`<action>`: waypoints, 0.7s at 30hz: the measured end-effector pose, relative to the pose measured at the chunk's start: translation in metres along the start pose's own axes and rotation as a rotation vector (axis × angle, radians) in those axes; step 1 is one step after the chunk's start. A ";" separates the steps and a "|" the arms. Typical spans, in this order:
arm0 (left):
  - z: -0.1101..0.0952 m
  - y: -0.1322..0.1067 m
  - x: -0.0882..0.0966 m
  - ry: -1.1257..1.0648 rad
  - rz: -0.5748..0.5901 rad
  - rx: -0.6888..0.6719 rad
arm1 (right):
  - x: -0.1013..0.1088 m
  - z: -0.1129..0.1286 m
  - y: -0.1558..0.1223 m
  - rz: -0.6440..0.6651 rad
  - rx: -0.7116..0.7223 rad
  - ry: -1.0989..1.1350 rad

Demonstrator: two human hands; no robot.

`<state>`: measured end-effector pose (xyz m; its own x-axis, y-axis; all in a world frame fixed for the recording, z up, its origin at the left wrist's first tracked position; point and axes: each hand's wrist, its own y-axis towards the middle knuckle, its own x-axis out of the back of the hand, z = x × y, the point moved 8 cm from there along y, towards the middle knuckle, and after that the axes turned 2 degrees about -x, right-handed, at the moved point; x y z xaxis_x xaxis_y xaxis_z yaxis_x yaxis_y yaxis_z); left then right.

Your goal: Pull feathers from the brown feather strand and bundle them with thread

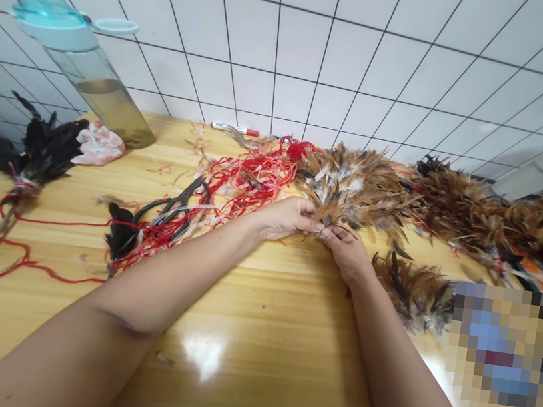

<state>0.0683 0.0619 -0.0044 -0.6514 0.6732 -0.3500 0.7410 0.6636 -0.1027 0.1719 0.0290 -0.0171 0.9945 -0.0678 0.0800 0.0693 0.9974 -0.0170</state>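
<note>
A heap of brown feathers (pixel 355 185) lies on the wooden table (pixel 243 334), and both hands meet at its near edge. My left hand (pixel 287 218) has its fingers pressed together in a pinch on the base of a feather bunch. My right hand (pixel 346 249) is closed on the same bunch from the right, its fingertips touching those of the left. A tangle of red string (pixel 249 180) lies just left of the hands.
Black scissors (pixel 174 207) lie in the red string. A stick with black feathers (pixel 29 163) lies at the left, a water bottle (pixel 88 70) stands behind it. More brown feathers (pixel 492 214) stretch to the right. A red-and-white pen (pixel 234 129) rests by the tiled wall.
</note>
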 end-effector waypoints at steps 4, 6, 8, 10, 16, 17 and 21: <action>-0.001 0.000 0.001 0.078 0.038 0.005 | -0.009 0.006 -0.002 0.121 0.041 -0.027; -0.001 0.000 0.002 0.112 0.051 0.000 | -0.014 0.010 -0.003 0.182 0.063 -0.050; -0.002 0.000 0.001 0.134 0.053 -0.023 | -0.016 0.013 -0.003 0.202 0.081 -0.051; -0.004 0.000 0.001 0.140 0.042 -0.057 | -0.014 0.013 -0.002 0.168 0.070 -0.036; -0.005 0.004 0.003 0.056 0.016 -0.077 | -0.007 0.015 -0.003 0.087 0.044 0.001; -0.004 0.005 0.004 0.055 0.011 -0.071 | -0.007 0.016 -0.003 0.094 0.044 0.002; -0.008 0.003 0.004 0.120 -0.027 -0.095 | -0.006 0.010 -0.003 0.082 -0.009 -0.048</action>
<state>0.0665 0.0694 0.0014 -0.6897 0.6853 -0.2339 0.7080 0.7059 -0.0194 0.1645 0.0268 -0.0079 0.9919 0.0155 0.1258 -0.0112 0.9993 -0.0344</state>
